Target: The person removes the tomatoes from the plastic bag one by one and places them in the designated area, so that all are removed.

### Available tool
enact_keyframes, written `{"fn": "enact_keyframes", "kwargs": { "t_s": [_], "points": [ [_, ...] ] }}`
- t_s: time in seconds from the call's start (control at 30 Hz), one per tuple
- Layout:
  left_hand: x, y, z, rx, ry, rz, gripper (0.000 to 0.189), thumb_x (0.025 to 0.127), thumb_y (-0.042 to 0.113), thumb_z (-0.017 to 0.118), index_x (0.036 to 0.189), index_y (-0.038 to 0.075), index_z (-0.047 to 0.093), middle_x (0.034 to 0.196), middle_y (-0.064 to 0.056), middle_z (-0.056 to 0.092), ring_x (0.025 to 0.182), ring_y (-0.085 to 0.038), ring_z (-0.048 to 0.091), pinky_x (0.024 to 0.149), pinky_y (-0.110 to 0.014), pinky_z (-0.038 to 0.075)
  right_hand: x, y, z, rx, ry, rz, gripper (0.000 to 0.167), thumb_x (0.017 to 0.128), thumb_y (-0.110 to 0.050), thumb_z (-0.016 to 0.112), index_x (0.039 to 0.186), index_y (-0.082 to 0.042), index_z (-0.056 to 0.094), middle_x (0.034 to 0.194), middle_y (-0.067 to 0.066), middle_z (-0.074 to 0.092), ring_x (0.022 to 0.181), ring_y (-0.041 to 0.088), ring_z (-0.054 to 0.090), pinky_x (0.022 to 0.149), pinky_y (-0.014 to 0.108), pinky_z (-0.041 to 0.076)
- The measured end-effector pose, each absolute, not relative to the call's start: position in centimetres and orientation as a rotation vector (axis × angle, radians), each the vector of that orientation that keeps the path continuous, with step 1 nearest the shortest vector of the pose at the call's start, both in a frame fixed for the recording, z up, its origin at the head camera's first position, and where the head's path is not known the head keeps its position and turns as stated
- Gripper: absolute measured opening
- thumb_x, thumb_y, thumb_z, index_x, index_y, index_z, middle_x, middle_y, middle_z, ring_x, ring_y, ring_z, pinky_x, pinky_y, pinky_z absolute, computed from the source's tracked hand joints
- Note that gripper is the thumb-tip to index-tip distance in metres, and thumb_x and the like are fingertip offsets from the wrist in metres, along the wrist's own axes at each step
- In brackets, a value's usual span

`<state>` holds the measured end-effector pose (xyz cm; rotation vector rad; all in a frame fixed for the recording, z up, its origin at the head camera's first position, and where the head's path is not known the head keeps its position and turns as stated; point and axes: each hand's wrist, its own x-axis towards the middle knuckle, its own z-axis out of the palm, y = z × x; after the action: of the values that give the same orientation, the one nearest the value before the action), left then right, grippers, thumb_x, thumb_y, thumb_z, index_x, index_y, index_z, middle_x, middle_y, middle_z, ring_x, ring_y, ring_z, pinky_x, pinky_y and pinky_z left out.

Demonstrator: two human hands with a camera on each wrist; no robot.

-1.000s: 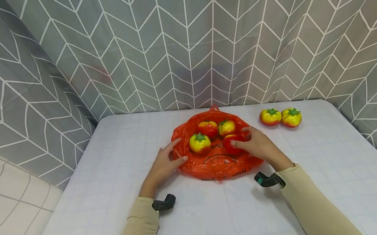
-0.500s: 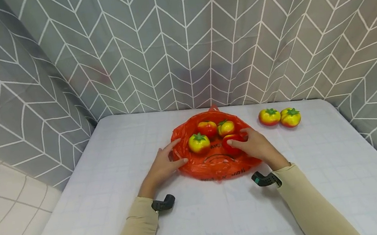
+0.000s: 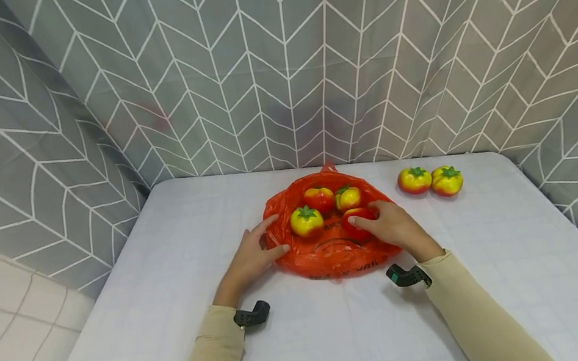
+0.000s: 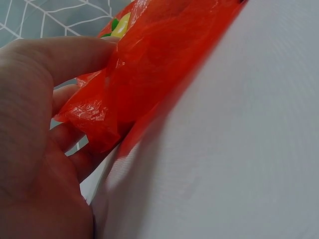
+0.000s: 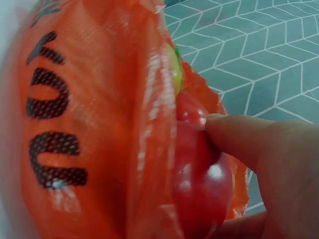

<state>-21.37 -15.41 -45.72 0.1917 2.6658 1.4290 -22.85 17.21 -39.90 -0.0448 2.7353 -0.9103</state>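
A red plastic bag (image 3: 328,261) with dark printing lies spread with its mouth up. Inside it sit several red-and-yellow toy tomatoes, among them one with a green star-shaped top (image 3: 306,221). My left hand (image 3: 250,257) holds the bag's left side, thumb over the rim and fingers behind the film, as the left wrist view shows. At the bag's right side my right hand (image 3: 392,224) grips a red tomato (image 5: 202,181) between thumb and fingers; this tomato lies low within the bag, partly covered by the hand.
Two more tomatoes, one yellow-red (image 3: 414,180) and one beside it (image 3: 447,181), stand on the white-covered table (image 3: 311,338) behind and right of the bag. A grey patterned curtain (image 3: 284,64) hangs along the back and sides.
Hardly anything differs. The right hand has shifted slightly left with its fingers still on the red tomato; the left hand stays at the bag's side.
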Motion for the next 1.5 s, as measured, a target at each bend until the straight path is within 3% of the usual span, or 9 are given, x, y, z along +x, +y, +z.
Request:
{"fn": "enact_keyframes", "kwargs": {
  "t_s": [0.17,0.4,0.63,1.0,1.1,1.27,1.5],
  "points": [
    [-21.3,-15.3,-45.7,0.187,2.654,1.419,0.070,0.087,0.039,0.075,0.150,0.041,0.044,0.160,-0.003,0.035,0.149,-0.049,0.002,0.109,-0.076,0.013,-22.6,17.5,-39.8,-0.066,2.682,-0.955,0.088,0.090,-0.060,0.063,0.148,0.002,0.042,0.143,0.024,0.049,0.125,0.041,0.047,0.102,0.061,0.044],
    [-21.2,-15.4,-45.9,0.175,2.648,1.431,0.070,0.086,0.040,0.075,0.149,0.041,0.044,0.160,-0.005,0.035,0.149,-0.049,0.002,0.109,-0.075,0.013,-22.0,17.9,-39.0,-0.095,2.616,-1.062,0.087,0.088,-0.060,0.066,0.149,-0.003,0.041,0.137,0.022,0.053,0.092,0.028,0.066,0.094,0.050,0.053],
    [-21.2,-15.4,-45.8,0.169,2.641,1.437,0.069,0.087,0.041,0.075,0.149,0.042,0.044,0.160,-0.005,0.034,0.149,-0.048,0.002,0.110,-0.075,0.013,-21.6,18.7,-38.1,-0.133,2.500,-1.294,0.089,0.089,-0.057,0.068,0.154,-0.006,0.034,0.139,0.023,0.052,0.086,0.026,0.072,0.104,0.053,0.046],
    [-21.0,-15.4,-45.7,0.152,2.644,1.432,0.068,0.087,0.036,0.074,0.149,0.038,0.046,0.159,-0.006,0.036,0.149,-0.049,0.004,0.109,-0.075,0.013,-20.7,20.5,-38.7,-0.243,2.468,-1.430,0.084,0.092,-0.046,0.069,0.156,-0.008,0.030,0.146,0.023,0.044,0.091,0.030,0.072,0.106,0.057,0.042],
    [-21.0,-15.3,-45.8,0.154,2.640,1.435,0.068,0.087,0.036,0.074,0.149,0.038,0.046,0.159,-0.006,0.036,0.149,-0.049,0.004,0.110,-0.075,0.013,-20.5,20.9,-38.5,-0.296,2.484,-1.440,0.081,0.093,-0.041,0.070,0.156,-0.008,0.031,0.146,0.021,0.045,0.107,0.033,0.066,0.103,0.056,0.045],
    [-21.1,-15.3,-45.7,0.146,2.633,1.428,0.069,0.087,0.037,0.074,0.149,0.039,0.045,0.160,-0.005,0.035,0.150,-0.048,0.003,0.108,-0.076,0.015,-20.5,21.3,-38.1,-0.347,2.481,-1.460,0.080,0.091,-0.036,0.072,0.156,-0.011,0.032,0.149,0.017,0.041,0.132,0.038,0.043,0.101,0.054,0.048],
    [-21.3,-15.3,-45.4,0.161,2.645,1.435,0.067,0.087,0.039,0.074,0.148,0.041,0.046,0.160,-0.005,0.035,0.150,-0.047,0.003,0.109,-0.076,0.014,-20.9,21.6,-37.9,-0.386,2.433,-1.547,0.074,0.092,-0.027,0.073,0.154,-0.015,0.034,0.153,0.014,0.035,0.135,0.039,0.041,0.103,0.052,0.047]
  ]
}}
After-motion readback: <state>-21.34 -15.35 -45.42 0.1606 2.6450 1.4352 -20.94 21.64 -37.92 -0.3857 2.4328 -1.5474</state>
